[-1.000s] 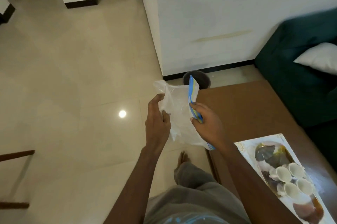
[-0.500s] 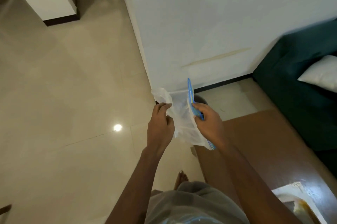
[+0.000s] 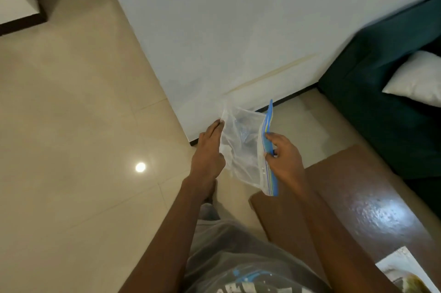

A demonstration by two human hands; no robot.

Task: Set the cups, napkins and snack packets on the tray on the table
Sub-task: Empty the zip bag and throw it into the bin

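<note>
a clear zip bag [image 3: 241, 147] is held up over the floor, at the left edge of the brown table [image 3: 358, 197]. its blue strip is pinched between the thumb and curled fingers of the right hand [image 3: 285, 161]. the left hand [image 3: 208, 152] is laid against the bag's left edge, fingers nearly straight. a corner of the tray [image 3: 392, 262] is seen on the table, near right.
</note>
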